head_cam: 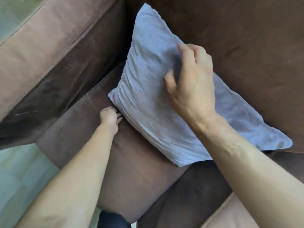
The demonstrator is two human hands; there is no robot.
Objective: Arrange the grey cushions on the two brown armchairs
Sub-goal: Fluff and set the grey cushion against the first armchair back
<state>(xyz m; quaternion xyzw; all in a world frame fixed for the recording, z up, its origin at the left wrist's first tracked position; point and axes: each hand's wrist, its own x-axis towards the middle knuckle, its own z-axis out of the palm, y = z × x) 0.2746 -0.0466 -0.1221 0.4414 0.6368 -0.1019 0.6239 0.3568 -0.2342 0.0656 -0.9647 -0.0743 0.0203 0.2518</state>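
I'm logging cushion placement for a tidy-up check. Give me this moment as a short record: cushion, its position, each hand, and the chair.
cushion: one wrinkled grey fabric cushion, visible in full
position: propped on the seat, leaning against the backrest, set at an angle
right hand: right hand lies on the cushion's front face, fingers spread on the fabric
left hand: left hand is at the cushion's lower left edge, fingertips tucked under it
chair: brown suede-like armchair, padded armrest at the left
second armchair: cannot confirm from this view

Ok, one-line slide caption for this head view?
Right hand presses a grey cushion against the brown armchair's backrest; left hand touches its lower edge at the seat.
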